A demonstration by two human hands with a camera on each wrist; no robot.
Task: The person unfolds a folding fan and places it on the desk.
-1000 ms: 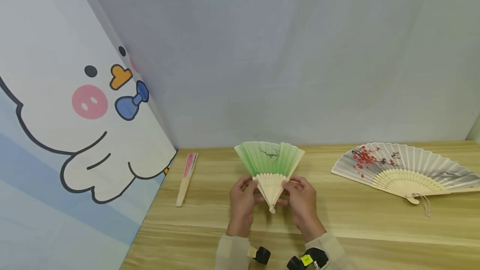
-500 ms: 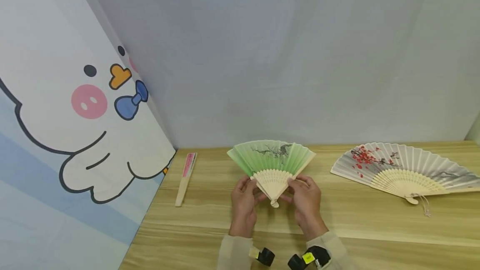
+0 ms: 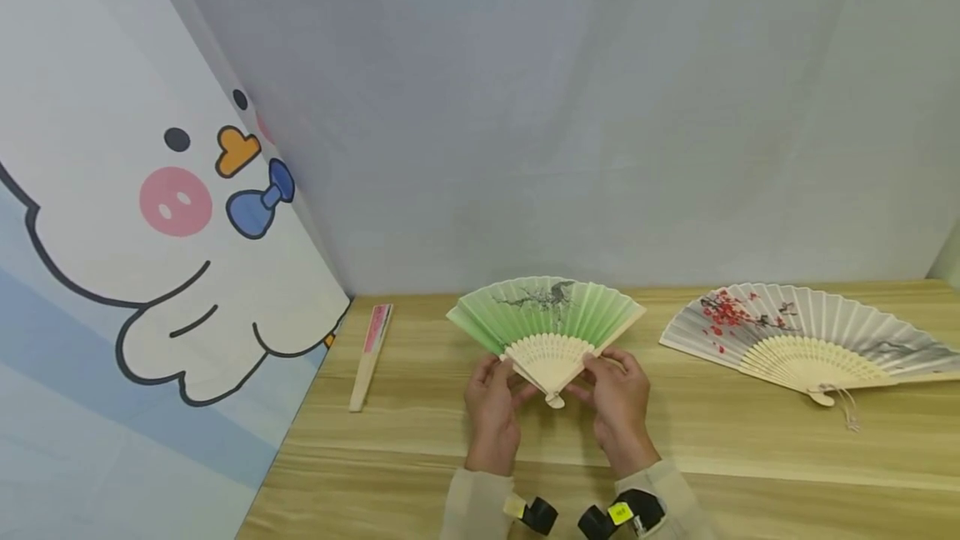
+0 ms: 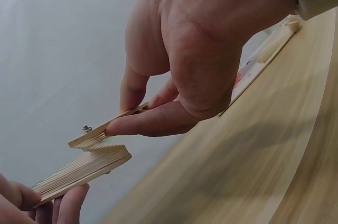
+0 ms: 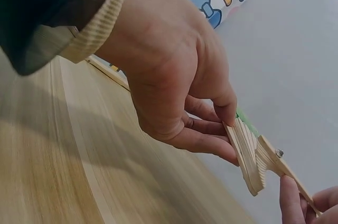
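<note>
A green folding fan (image 3: 558, 307) with a dark branch print and pale wooden ribs is spread wide in the head view. My left hand (image 3: 493, 411) pinches its left outer rib between thumb and fingers. On the other side, my right hand (image 3: 621, 402) pinches the right outer rib the same way. The fan's pivot end points toward me between the hands. In the left wrist view, the fan's ribs (image 4: 90, 168) appear edge-on, stacked in a stepped bundle near a small metal rivet. From the right wrist, the ribs (image 5: 245, 155) also show edge-on.
A folded fan (image 3: 371, 357) with a pink patch lies on the wooden table (image 3: 390, 457) at left. To the right, a spread grey-white fan (image 3: 810, 340) with red blossoms and a tassel lies flat. A grey curtain (image 3: 600, 123) and a cartoon-printed panel (image 3: 97, 148) stand behind.
The green fan has spread from a narrow wedge to a much wider arc, showing more of the branch print. My right hand has shifted rightward, away from the left.
</note>
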